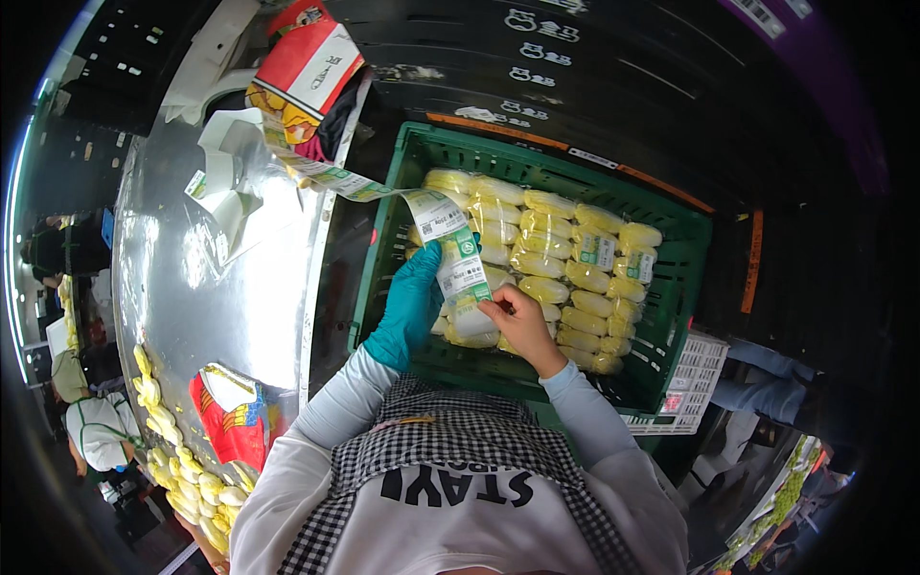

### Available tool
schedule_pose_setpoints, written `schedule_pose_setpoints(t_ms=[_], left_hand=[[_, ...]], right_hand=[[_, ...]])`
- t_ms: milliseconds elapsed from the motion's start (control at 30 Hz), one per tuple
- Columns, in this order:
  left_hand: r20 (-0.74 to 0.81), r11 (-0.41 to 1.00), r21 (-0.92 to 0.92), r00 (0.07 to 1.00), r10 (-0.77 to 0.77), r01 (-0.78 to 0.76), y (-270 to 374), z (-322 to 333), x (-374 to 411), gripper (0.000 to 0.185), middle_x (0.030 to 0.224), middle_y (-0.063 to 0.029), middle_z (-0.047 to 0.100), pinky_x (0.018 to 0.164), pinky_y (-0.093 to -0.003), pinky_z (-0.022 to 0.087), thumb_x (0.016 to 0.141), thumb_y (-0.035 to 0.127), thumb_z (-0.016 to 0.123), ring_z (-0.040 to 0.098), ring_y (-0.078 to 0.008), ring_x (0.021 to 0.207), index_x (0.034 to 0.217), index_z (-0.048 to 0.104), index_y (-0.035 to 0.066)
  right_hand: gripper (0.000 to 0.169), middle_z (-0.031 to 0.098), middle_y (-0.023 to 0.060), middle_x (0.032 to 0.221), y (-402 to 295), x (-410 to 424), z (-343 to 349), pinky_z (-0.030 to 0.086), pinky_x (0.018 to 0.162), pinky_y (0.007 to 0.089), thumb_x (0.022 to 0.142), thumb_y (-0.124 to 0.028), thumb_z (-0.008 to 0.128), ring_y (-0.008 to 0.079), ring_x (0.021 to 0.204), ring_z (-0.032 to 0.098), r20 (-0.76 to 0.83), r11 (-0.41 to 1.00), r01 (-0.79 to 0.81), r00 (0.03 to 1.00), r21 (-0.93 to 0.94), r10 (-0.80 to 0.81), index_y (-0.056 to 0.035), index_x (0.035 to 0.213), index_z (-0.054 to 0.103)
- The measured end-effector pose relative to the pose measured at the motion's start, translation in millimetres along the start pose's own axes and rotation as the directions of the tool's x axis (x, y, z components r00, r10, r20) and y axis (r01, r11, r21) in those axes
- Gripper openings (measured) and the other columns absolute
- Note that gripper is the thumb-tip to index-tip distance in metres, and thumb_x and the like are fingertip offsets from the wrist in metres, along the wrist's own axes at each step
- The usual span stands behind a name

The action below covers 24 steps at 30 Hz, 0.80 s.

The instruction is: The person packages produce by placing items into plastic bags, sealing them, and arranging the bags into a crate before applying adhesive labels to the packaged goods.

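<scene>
My left hand (413,302), in a teal glove, holds a strip of printed labels (438,219) above a green plastic crate (546,162). The strip trails up and left over the metal table. My bare right hand (521,323) pinches the strip's lower end between thumb and fingertips. Below the hands, the crate holds rows of clear-wrapped packs of small yellow-white cabbages (546,287). Green-and-white labels (596,250) are on some packs at the right. The packs under the strip and hands are partly hidden.
On the metal table (237,309) at the left lie crumpled white backing paper (233,183), a red paper bag (233,413) and loose yellow cabbages (190,474). A red-and-white bag (309,72) stands at its top corner. A white crate (701,381) is behind the green one. Other people (104,431) are around.
</scene>
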<state>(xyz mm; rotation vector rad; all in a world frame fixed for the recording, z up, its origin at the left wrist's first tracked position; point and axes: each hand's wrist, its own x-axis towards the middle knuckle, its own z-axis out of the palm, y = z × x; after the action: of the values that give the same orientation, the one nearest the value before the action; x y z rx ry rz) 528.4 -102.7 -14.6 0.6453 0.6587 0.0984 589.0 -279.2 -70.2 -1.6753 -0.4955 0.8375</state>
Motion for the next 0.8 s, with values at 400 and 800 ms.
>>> schedule_pose_setpoints(t_ms=[400, 800], left_hand=[[-0.156, 0.912, 0.409, 0.987, 0.036, 0.031, 0, -26, -16, 0.029, 0.092, -0.0029, 0.065, 0.069, -0.0255, 0.046, 0.098, 0.023, 0.052, 0.054, -0.0083, 0.077, 0.11, 0.063, 0.0], [-0.166, 0.933, 0.355, 0.986, -0.007, 0.066, -8, -45, -10, 0.027, 0.104, -0.0081, 0.065, 0.078, -0.0297, 0.052, 0.097, 0.02, 0.051, 0.063, -0.0177, 0.087, 0.115, 0.058, 0.001]], right_hand=[[0.017, 0.053, 0.0089, 0.099, -76, 26, 19, 0.04, 0.086, 0.0384, 0.08, -0.011, 0.063, 0.0273, 0.097, 0.05, 0.277, 0.507, 0.592, 0.777, -0.627, -0.565, -0.0041, 0.094, 0.056], [0.024, 0.051, 0.0086, 0.108, -67, 8, 37, 0.039, 0.089, 0.0423, 0.076, -0.011, 0.071, 0.0299, 0.102, 0.048, 0.113, 0.597, 0.472, 0.835, -0.648, -0.538, -0.004, 0.092, 0.056]])
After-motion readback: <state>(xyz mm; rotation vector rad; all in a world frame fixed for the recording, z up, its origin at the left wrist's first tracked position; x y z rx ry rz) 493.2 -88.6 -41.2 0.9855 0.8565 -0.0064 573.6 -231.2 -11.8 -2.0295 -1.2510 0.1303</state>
